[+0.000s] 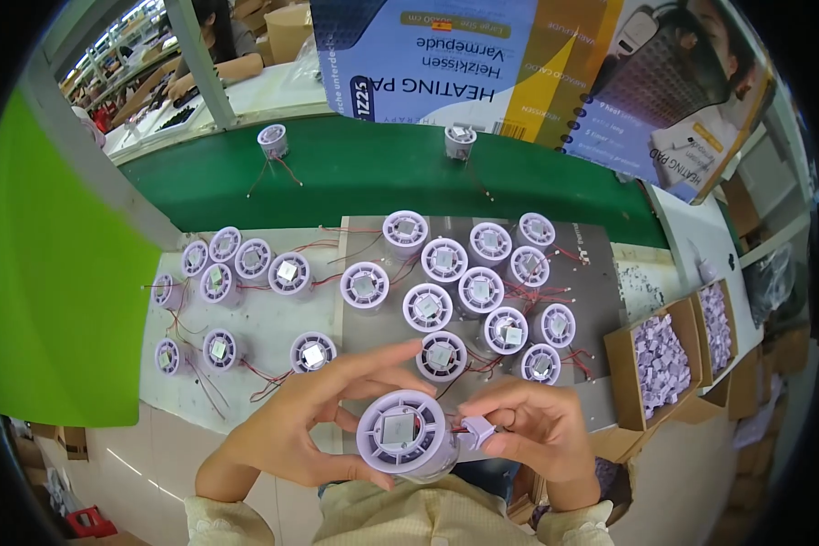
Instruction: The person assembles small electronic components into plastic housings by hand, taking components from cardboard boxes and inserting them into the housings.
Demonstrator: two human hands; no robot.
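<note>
Close in front of me, my left hand (305, 423) is wrapped around a lilac cylindrical housing (405, 435) with a spoked round rim. A silvery square sits in the middle of its face, which is tilted up toward me. At the housing's right side, my right hand (551, 432) pinches a small lilac plastic clip (476, 432) between thumb and fingers. A short stretch of red and dark wire runs between the housing and the clip. Just beyond my hands, another lilac housing (442, 356) stands on the grey mat (364, 238).
Several similar housings (218, 282) with trailing red and black wires stand across the white worktop (182, 396) and mat. Two more sit on a green belt (364, 164). Cardboard boxes (623, 364) of small lilac pieces are at right. A printed carton (537, 73) stands behind; a person's arm (237, 68) shows far left.
</note>
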